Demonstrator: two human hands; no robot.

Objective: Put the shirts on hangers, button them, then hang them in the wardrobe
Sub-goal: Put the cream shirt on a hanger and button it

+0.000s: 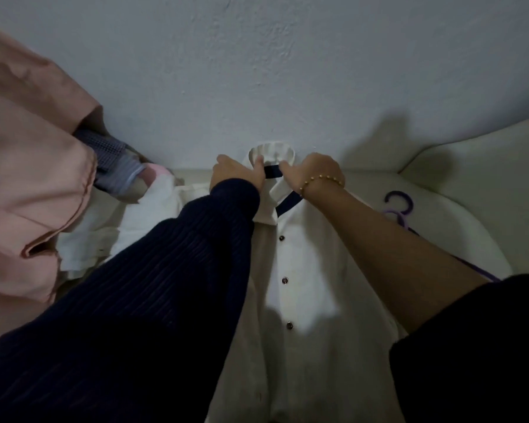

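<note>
The white shirt lies flat, front up, on a cream surface, with its collar against the pale wall and its hem toward the person. Its cloth is plain and a little creased. A row of small dark buttons runs down the closed placket, while the collar at the top stands open. A dark blue hanger sits inside the neck, one short stretch showing across the collar gap and one arm slanting out below it.

The left hand, in a dark ribbed sleeve, has its fingers and thumb pinching the collar's left side. The right hand, with a gold bead bracelet at the wrist, has its fingers curled on the collar's right side.

Purple hangers lie just right of the shirt. To the left are crumpled white clothes, a blue-grey checked cloth and pink fabric.
</note>
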